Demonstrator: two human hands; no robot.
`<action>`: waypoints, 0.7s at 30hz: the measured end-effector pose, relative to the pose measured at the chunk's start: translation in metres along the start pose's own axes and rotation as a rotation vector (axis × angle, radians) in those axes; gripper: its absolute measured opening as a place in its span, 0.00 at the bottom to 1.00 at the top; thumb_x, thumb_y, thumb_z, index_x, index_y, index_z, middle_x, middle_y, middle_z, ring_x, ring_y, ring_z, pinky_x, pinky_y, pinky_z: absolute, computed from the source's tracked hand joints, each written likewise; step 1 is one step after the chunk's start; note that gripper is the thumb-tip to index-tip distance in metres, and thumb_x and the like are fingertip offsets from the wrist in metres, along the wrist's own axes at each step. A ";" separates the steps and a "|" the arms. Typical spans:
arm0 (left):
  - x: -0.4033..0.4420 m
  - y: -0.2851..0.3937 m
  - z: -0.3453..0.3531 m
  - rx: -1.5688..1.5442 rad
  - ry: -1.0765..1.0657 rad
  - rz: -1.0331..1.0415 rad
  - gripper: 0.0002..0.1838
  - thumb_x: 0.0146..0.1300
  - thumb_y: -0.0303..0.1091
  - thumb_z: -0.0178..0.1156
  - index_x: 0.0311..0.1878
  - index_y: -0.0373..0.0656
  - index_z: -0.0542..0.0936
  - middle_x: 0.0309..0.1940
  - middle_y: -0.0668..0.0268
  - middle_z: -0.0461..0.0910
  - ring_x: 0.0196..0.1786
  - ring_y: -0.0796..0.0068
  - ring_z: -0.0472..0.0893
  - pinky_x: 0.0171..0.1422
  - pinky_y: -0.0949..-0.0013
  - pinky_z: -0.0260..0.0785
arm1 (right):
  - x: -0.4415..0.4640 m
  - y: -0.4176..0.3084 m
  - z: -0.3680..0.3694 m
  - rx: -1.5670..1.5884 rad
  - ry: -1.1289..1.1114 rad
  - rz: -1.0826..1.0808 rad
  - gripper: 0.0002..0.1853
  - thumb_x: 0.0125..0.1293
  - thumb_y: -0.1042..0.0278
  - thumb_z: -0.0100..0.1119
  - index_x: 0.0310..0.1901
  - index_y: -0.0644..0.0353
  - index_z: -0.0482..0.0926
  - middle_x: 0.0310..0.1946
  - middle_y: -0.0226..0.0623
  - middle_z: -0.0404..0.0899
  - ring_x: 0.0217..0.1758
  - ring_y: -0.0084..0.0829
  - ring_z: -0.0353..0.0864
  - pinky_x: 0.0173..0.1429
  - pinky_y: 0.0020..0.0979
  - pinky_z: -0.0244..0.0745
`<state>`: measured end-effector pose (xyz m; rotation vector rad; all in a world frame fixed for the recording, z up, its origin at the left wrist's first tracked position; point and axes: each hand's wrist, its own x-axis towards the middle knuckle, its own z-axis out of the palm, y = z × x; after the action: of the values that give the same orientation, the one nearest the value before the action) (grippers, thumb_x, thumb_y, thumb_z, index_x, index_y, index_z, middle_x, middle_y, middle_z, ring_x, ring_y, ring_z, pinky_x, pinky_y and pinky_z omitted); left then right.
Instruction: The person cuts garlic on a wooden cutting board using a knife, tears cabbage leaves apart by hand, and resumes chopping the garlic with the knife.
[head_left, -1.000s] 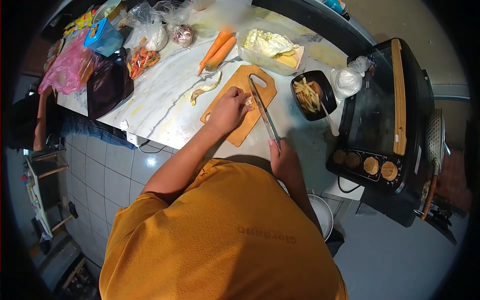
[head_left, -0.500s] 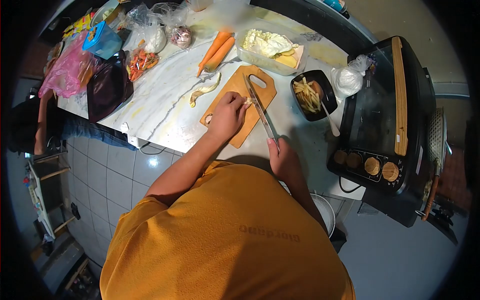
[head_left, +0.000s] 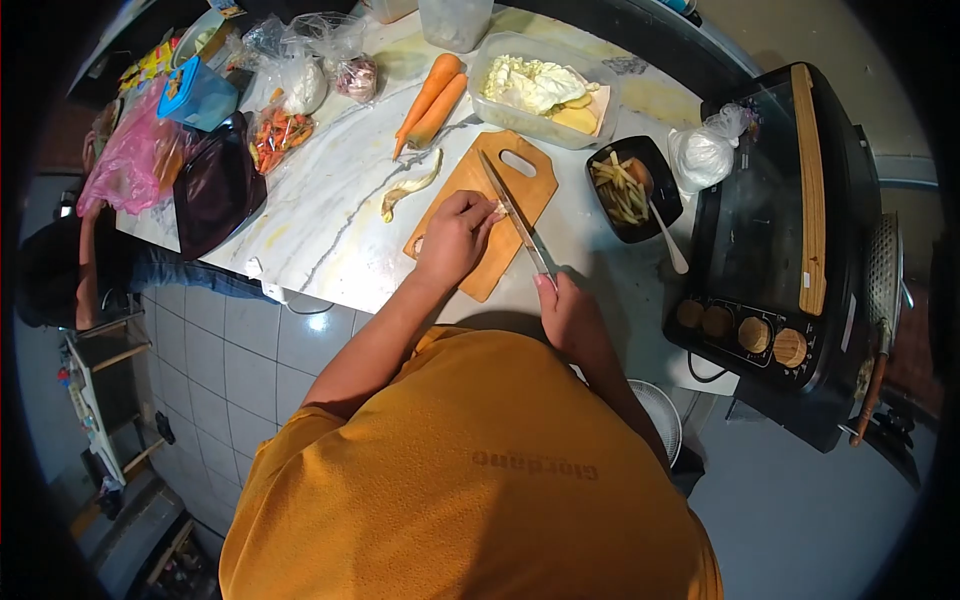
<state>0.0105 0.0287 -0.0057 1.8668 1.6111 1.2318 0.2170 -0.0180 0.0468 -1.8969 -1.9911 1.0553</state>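
Note:
My right hand (head_left: 572, 310) grips the handle of a long kitchen knife (head_left: 512, 211), its blade slanting up and left over a wooden cutting board (head_left: 532, 182). Close beside the blade, my left hand (head_left: 455, 235) has its fingers bunched on a small pale piece of food (head_left: 499, 209), mostly covered by the fingertips; its kind is unclear. Another small piece (head_left: 418, 244) lies at the board's left edge, partly behind the hand. A limp, yellowish-white vegetable scrap (head_left: 411, 187) rests on the counter left of the board.
Behind the board are two carrots (head_left: 430, 105) and a plastic tub (head_left: 545, 92) with leafy cabbage. To the right stand a black bowl (head_left: 635, 190) of cut strips with a spoon, and a toaster oven (head_left: 755, 220). Bagged vegetables (head_left: 280, 138) and a person's arm (head_left: 88, 265) are at left.
The view has shifted slightly. Both hands stay at the board, the knife blade still beside the left fingertips. A clear container at the back, blurred before, now shows plainly.

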 end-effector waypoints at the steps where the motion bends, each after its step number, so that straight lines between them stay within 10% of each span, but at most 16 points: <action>1: 0.000 0.000 0.000 -0.002 -0.005 0.000 0.06 0.61 0.27 0.68 0.40 0.35 0.86 0.35 0.57 0.81 0.38 0.55 0.82 0.42 0.60 0.77 | 0.000 0.000 0.000 0.002 0.000 0.005 0.21 0.76 0.52 0.51 0.35 0.65 0.75 0.27 0.61 0.79 0.35 0.65 0.79 0.37 0.57 0.73; 21: 0.001 -0.002 -0.004 -0.007 -0.059 -0.026 0.06 0.59 0.26 0.71 0.39 0.37 0.87 0.37 0.60 0.82 0.38 0.61 0.83 0.43 0.64 0.77 | -0.002 -0.007 -0.006 -0.020 -0.061 0.104 0.22 0.77 0.50 0.49 0.37 0.64 0.75 0.28 0.60 0.79 0.36 0.65 0.79 0.37 0.56 0.73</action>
<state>0.0062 0.0297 -0.0046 1.8551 1.5930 1.1590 0.2154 -0.0167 0.0560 -2.0212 -1.9606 1.1371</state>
